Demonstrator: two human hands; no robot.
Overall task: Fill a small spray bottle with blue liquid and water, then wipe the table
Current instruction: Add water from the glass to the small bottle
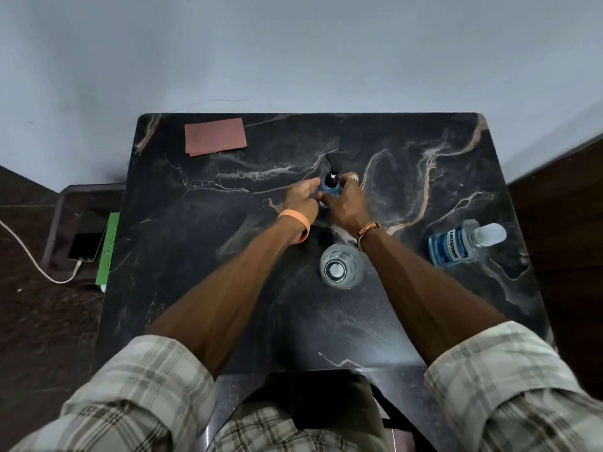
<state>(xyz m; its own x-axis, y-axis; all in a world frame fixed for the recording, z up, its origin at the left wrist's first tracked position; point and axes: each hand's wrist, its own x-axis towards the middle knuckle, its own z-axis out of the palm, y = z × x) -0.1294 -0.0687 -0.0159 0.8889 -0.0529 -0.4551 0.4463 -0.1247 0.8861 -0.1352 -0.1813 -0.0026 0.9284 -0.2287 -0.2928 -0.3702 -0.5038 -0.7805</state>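
At mid-table we steady the small blue spray bottle (pixel 329 187) between the fingers of our left hand (pixel 301 195) and right hand (pixel 346 200), both wrapped around it, apparently seating its pump top, with wiping by the folded red cloth (pixel 215 137) likely next.

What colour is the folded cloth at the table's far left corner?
Reddish-brown, a dusty brick tone; the cloth shows in the head view.
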